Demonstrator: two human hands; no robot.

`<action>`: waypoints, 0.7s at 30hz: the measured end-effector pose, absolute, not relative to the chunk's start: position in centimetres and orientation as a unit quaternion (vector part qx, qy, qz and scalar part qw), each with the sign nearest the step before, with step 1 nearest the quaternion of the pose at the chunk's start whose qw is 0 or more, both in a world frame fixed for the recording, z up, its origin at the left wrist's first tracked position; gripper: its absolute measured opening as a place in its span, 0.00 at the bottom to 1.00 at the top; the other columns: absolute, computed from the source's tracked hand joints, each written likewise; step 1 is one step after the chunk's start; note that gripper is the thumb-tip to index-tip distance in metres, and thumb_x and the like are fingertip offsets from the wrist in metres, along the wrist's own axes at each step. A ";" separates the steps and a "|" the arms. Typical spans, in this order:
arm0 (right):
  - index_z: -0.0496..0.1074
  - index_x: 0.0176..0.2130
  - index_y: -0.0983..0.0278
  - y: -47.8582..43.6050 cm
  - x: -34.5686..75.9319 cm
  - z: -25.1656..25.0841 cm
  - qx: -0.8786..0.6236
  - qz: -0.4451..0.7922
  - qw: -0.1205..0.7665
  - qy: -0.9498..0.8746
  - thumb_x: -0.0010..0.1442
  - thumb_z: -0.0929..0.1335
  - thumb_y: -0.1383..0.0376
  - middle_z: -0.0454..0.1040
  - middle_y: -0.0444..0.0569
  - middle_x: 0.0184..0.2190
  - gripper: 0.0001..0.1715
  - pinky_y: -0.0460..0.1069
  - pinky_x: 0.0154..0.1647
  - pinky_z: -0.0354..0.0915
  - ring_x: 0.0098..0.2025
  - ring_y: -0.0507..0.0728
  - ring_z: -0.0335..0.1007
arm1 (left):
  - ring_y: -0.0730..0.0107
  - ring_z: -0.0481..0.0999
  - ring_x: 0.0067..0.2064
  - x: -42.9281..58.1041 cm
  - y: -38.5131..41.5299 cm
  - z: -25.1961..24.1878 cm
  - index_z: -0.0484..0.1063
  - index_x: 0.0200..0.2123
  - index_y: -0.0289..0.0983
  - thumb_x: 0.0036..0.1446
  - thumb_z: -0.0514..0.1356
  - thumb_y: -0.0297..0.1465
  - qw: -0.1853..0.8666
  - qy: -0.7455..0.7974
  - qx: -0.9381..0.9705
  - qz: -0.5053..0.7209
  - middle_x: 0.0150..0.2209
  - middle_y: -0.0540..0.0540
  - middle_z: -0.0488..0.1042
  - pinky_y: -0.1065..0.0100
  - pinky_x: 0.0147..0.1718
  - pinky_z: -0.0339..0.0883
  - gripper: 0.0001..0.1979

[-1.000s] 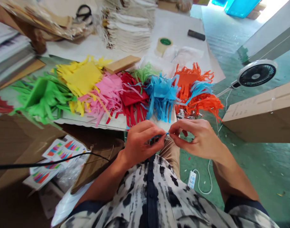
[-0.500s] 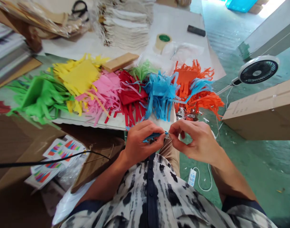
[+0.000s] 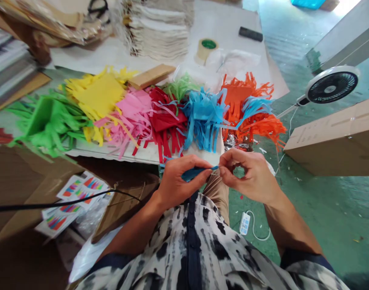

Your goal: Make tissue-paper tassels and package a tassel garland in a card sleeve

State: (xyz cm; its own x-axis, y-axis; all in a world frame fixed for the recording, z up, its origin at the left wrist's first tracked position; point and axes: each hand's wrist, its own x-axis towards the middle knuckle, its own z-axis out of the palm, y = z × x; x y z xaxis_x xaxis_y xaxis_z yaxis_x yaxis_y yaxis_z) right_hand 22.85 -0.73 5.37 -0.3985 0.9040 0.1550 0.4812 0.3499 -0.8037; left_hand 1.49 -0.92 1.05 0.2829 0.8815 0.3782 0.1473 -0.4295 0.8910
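Note:
Just in front of my shirt, my left hand [image 3: 182,179] pinches a folded strip of blue tissue paper [image 3: 192,174] between thumb and fingers. Close to its right, my right hand [image 3: 249,174] has thumb and index finger pressed together at the tip of the blue paper; what they hold is too small to make out. Beyond my hands, fringed tissue bundles lie along the table's near edge: green [image 3: 51,121], yellow [image 3: 101,94], pink [image 3: 136,106], red [image 3: 167,117], blue [image 3: 204,112] and orange [image 3: 237,96].
Tape roll [image 3: 207,49], dark bar [image 3: 251,34] and white string bundles [image 3: 160,30] lie farther back on the table. An open carton [image 3: 124,217] with printed cards is at lower left. A fan [image 3: 332,85] and cardboard box [image 3: 332,139] stand at right.
Both hands keep their pinch near the blue paper. My right thumb and index finger have shifted slightly right and form a rounder loop. The view has moved slightly.

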 end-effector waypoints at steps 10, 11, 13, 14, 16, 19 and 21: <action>0.74 0.38 0.61 -0.9 23.9 5.6 -0.434 0.344 0.282 -0.783 0.64 0.71 0.67 0.77 0.39 0.27 0.01 0.42 0.29 0.70 0.25 0.47 0.72 | 0.73 0.78 0.32 1.8 -0.6 1.4 0.78 0.35 0.38 0.63 0.66 0.27 0.373 0.351 0.729 0.454 0.31 0.49 0.80 0.71 0.34 0.70 0.03; 0.75 0.38 0.61 -0.9 24.0 5.6 -0.431 0.348 0.285 -0.782 0.64 0.72 0.67 0.77 0.39 0.27 0.01 0.42 0.29 0.71 0.26 0.47 0.73 | 0.73 0.77 0.31 1.8 -0.6 1.4 0.78 0.35 0.38 0.63 0.65 0.27 0.374 0.348 0.732 0.451 0.31 0.49 0.79 0.71 0.33 0.69 0.03; 0.75 0.38 0.61 -1.0 24.0 5.6 -0.426 0.354 0.294 -0.779 0.64 0.72 0.66 0.78 0.39 0.28 0.01 0.42 0.29 0.71 0.26 0.47 0.73 | 0.74 0.76 0.30 1.8 -0.5 1.5 0.78 0.35 0.38 0.62 0.65 0.27 0.377 0.341 0.735 0.449 0.30 0.50 0.78 0.71 0.32 0.68 0.02; 0.75 0.38 0.61 -1.0 24.1 5.5 -0.426 0.353 0.301 -0.777 0.64 0.72 0.66 0.78 0.39 0.28 0.01 0.42 0.29 0.71 0.26 0.47 0.73 | 0.74 0.76 0.30 1.8 -0.6 1.5 0.78 0.35 0.38 0.62 0.65 0.26 0.377 0.337 0.735 0.451 0.30 0.50 0.78 0.72 0.32 0.68 0.02; 0.75 0.38 0.61 -1.2 24.0 5.5 -0.429 0.344 0.311 -0.775 0.64 0.72 0.67 0.78 0.39 0.28 0.02 0.42 0.29 0.71 0.26 0.47 0.73 | 0.75 0.76 0.30 1.9 -0.6 1.5 0.78 0.36 0.37 0.62 0.65 0.26 0.376 0.332 0.735 0.456 0.30 0.50 0.78 0.72 0.32 0.68 0.02; 0.75 0.38 0.61 -1.6 23.9 5.3 -0.431 0.318 0.311 -0.785 0.63 0.72 0.68 0.78 0.38 0.28 0.02 0.41 0.30 0.70 0.26 0.46 0.73 | 0.74 0.76 0.31 2.0 -0.6 1.6 0.78 0.36 0.37 0.62 0.65 0.25 0.360 0.338 0.744 0.451 0.31 0.49 0.78 0.72 0.33 0.68 0.03; 0.75 0.38 0.61 -1.8 23.9 5.3 -0.435 0.298 0.310 -0.791 0.62 0.72 0.68 0.78 0.38 0.28 0.03 0.42 0.31 0.70 0.27 0.46 0.73 | 0.74 0.76 0.32 2.0 -0.6 1.7 0.77 0.36 0.37 0.62 0.65 0.25 0.346 0.338 0.751 0.449 0.31 0.49 0.78 0.72 0.33 0.68 0.03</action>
State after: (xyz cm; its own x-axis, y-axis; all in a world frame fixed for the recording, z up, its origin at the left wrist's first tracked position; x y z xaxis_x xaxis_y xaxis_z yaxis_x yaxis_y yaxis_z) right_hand 23.87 -1.81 5.26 -0.4298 0.8728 0.2313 0.5039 0.4444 -0.7407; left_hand 2.00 -0.62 1.66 0.3674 0.8190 0.4408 0.1972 -0.5317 0.8236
